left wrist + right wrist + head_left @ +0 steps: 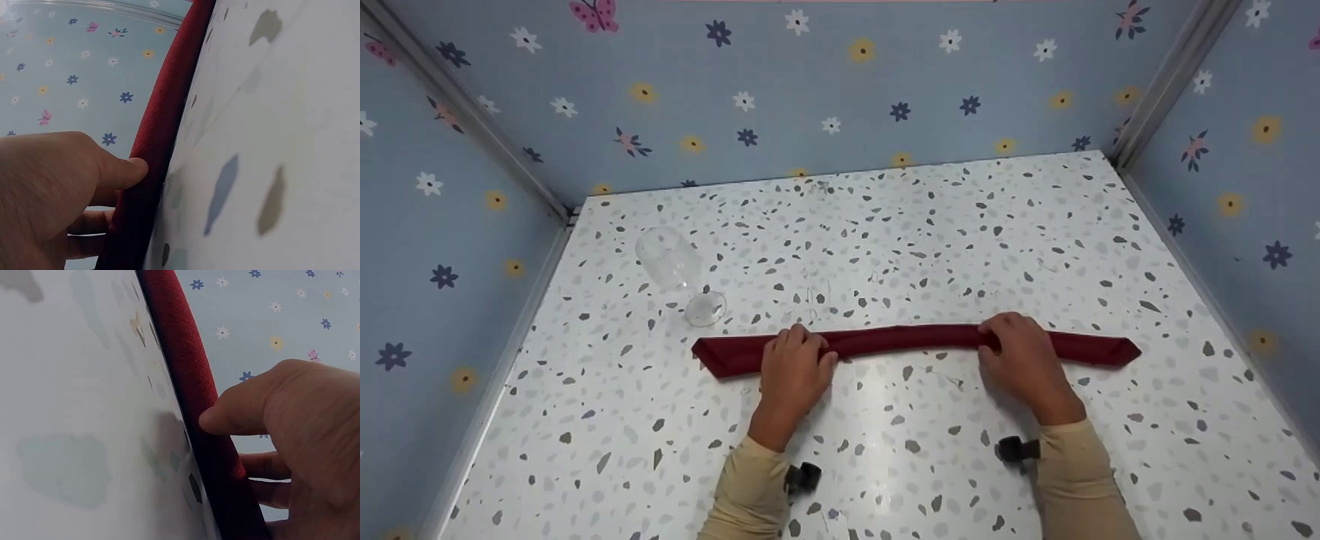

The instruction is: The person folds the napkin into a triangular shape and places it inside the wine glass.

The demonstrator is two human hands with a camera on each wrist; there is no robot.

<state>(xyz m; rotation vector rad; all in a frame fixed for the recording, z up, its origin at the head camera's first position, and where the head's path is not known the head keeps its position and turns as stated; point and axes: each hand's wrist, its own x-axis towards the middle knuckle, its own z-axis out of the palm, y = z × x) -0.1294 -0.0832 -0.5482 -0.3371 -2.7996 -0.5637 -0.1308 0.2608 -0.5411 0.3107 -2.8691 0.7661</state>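
Note:
A dark red cloth napkin (915,337), folded into a long narrow strip with slanted ends, lies across the table. Toward its left end, my left hand (796,367) grips it, thumb on the near edge and fingers over the top. My right hand (1024,360) holds the strip the same way toward the right end. In the left wrist view, the thumb (132,170) presses against the red fabric (163,107). The right wrist view shows that thumb (225,417) on the rolled edge (188,343) too; the fingertips behind the cloth are hidden.
A clear stemmed glass (669,259) lies on its side at the left, beyond the strip's left end. Blue flowered panels (840,90) wall in the speckled white table (885,232) at the back and both sides.

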